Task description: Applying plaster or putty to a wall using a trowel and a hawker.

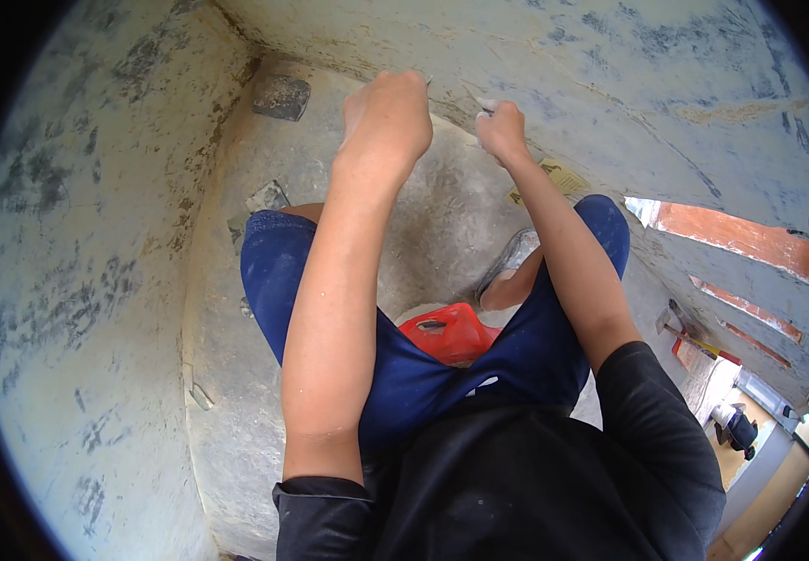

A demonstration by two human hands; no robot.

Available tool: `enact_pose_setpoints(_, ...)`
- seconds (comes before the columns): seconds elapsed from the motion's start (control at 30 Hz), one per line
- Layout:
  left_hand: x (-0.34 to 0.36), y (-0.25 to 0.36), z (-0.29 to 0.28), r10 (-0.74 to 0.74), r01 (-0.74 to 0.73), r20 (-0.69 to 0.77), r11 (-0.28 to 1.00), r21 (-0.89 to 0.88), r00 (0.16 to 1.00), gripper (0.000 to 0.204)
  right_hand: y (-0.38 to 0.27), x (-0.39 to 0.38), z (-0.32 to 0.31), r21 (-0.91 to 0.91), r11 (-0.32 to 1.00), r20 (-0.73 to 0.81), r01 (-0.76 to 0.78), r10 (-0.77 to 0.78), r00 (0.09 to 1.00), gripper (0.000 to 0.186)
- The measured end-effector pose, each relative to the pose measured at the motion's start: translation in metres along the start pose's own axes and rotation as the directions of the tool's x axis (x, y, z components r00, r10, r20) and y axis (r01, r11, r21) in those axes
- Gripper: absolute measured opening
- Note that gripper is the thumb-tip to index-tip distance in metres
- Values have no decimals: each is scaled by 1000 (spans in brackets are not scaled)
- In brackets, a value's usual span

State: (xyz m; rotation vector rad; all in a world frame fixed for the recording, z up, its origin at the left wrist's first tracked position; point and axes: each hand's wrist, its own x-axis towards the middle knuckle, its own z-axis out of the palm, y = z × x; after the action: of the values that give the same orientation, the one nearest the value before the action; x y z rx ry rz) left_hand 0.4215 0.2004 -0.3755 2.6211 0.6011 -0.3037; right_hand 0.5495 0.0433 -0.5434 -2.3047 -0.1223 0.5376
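Observation:
My left hand [387,114] is closed in a fist in front of the far wall, and a tiny grey tip of something thin shows past its knuckles. Most of what it grips is hidden by the hand. Just right of it, my right hand [503,131] is closed round a small thin tool with a pale, narrow blade-like end [485,103]. That end points up and left, close to the wall [601,103]. Whether it touches the wall cannot be told. Between my bent knees is a red plastic container [449,333] with a handle opening.
A patchy plastered wall [86,280] rises at the left. On the dusty floor [236,393] lie a dark flat block [281,97] and a yellowish printed sheet [563,178]. Exposed red brick [741,241] shows in the right wall. A red-and-yellow bar [704,346] lies at the right.

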Motion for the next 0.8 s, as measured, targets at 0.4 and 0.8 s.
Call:
enact_pose_setpoints(0.4,0,2,2,0,0,-23,1000,-14,1000,19,12,11,3,-24,999,-20,43,-43,999,42)
enact_pose_setpoints(0.8,0,1,-2,-24,24,35,1000,-12,999,18,-6,2,-1,20,1000,27,-6,6,1000,41)
